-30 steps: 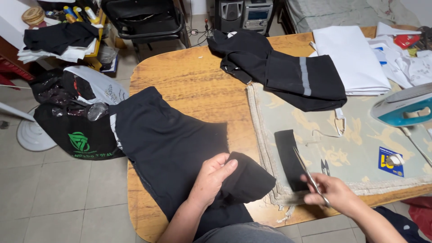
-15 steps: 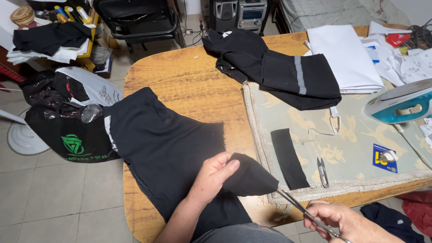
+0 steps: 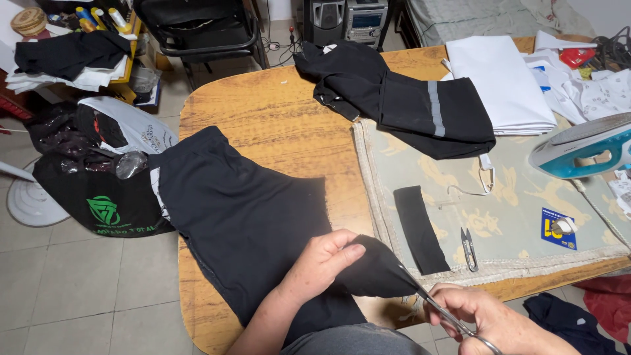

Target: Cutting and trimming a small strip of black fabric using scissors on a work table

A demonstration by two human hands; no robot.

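Observation:
A black garment (image 3: 243,223) lies spread over the near left of the wooden table (image 3: 276,131). My left hand (image 3: 322,260) pinches one corner of it and holds that corner up in a point. My right hand (image 3: 490,322) grips metal scissors (image 3: 440,312) whose blades touch the tip of that raised corner. A narrow black fabric strip (image 3: 420,230) lies flat on the patterned ironing mat (image 3: 519,217), with small thread snips (image 3: 470,250) beside it.
A second black garment with a grey stripe (image 3: 401,98) lies at the table's far side, by folded white cloth (image 3: 506,82). A teal iron (image 3: 582,148) rests at the right edge. Bags (image 3: 98,190) sit on the floor to the left, with a black chair (image 3: 197,26) behind.
My right hand lifted the scissors off the mat and brought them down to the garment corner that my left hand holds. The view shifted slightly.

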